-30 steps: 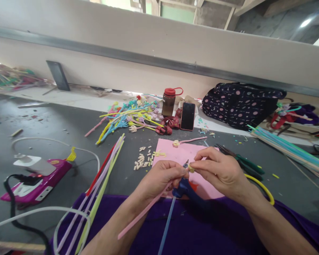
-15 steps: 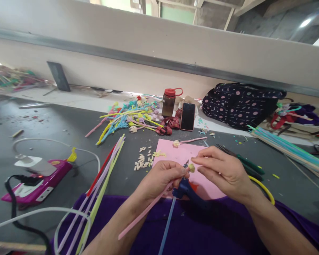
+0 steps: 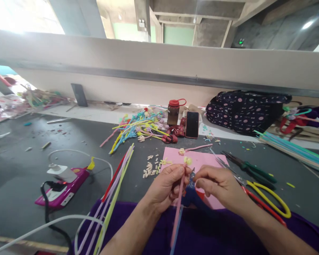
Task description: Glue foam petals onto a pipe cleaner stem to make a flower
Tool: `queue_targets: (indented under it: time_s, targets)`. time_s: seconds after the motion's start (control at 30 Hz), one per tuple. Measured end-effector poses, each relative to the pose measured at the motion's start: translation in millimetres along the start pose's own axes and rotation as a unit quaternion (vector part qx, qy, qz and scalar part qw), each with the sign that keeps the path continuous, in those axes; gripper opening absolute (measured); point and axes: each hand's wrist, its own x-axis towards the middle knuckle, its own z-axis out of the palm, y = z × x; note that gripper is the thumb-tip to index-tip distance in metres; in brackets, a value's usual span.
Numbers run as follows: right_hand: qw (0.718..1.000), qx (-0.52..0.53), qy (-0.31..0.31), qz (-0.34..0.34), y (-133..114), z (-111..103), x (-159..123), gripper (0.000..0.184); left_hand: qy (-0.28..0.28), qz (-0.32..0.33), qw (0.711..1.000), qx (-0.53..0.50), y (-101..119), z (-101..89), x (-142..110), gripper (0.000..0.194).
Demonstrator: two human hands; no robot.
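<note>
My left hand [image 3: 172, 180] pinches a fuzzy pink stem [image 3: 178, 209] between thumb and fingers. A small pale-yellow flower head [image 3: 187, 161] tops the stem, just above my fingertips. Close to its right, my right hand [image 3: 215, 182] has its fingers curled together; whether anything is in them I cannot make out. Between and below the hands is a blue glue gun [image 3: 194, 200], nozzle upward, with a translucent bluish stick trailing from its back. Under the hands lies a pink sheet [image 3: 170, 154]. Another pink stem with a cream flower [image 3: 182, 151] rests on its far edge.
Short cut pieces [image 3: 149, 168] lie left of the sheet. Yellow-and-red-handled scissors [image 3: 268, 198] and green-handled pliers [image 3: 257, 173] lie right. A magenta power strip [image 3: 61, 194] with cables sits left. Behind stand a bottle [image 3: 173, 113], a phone [image 3: 192, 124] and a bag [image 3: 244, 109].
My right fingers have left the yellow flower head and curled in near the glue gun. My left hand has turned the stem more upright, flower upward. The view has tilted up and shifted left.
</note>
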Motion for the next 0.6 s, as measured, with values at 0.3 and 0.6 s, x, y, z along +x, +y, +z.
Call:
queue_targets:
  time_s: [0.3,0.6]
  targets:
    - [0.989,0.124,-0.018,0.076,6.6,19.7,-1.0,0.015,-0.024,0.090,0.995,-0.028,-6.8,7.7,3.1,0.016]
    - [0.962,0.246,-0.007,0.122,5.3,35.9,-1.6,0.025,-0.043,0.047,0.998,-0.005,-18.8,4.0,2.7,0.031]
